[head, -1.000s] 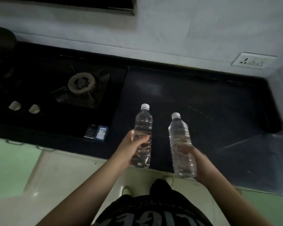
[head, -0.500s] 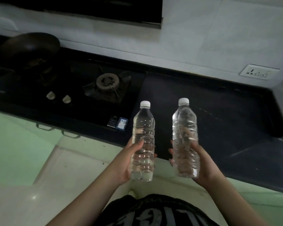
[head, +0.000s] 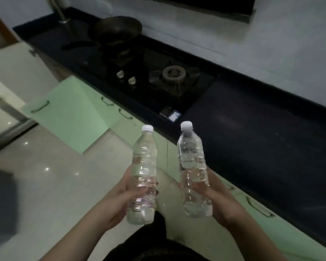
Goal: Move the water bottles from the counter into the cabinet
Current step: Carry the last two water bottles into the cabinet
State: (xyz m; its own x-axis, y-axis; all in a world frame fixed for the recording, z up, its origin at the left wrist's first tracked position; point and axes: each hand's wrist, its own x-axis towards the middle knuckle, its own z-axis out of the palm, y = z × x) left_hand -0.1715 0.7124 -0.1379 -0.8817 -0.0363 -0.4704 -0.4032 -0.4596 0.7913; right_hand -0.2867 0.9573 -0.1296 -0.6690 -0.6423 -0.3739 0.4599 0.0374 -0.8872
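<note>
I hold two clear water bottles with white caps, both upright in the air in front of the counter's edge. My left hand (head: 119, 200) grips the left bottle (head: 144, 162) around its lower half. The right bottle (head: 192, 157) is gripped low down by my right hand (head: 220, 202). The dark counter (head: 262, 132) runs diagonally to the right of the bottles. Below it are green cabinet doors (head: 68, 102), and one door at the left stands open.
A gas hob (head: 173, 76) with a burner and two knobs sits on the counter. A dark pan (head: 117, 29) rests on the far burner. The pale tiled floor (head: 51, 181) lies to the left. Metal handles line the cabinet fronts.
Both bottles have come off the counter and back toward me. My view has turned left, so the counter now runs diagonally and the open cabinet door and floor have come into sight.
</note>
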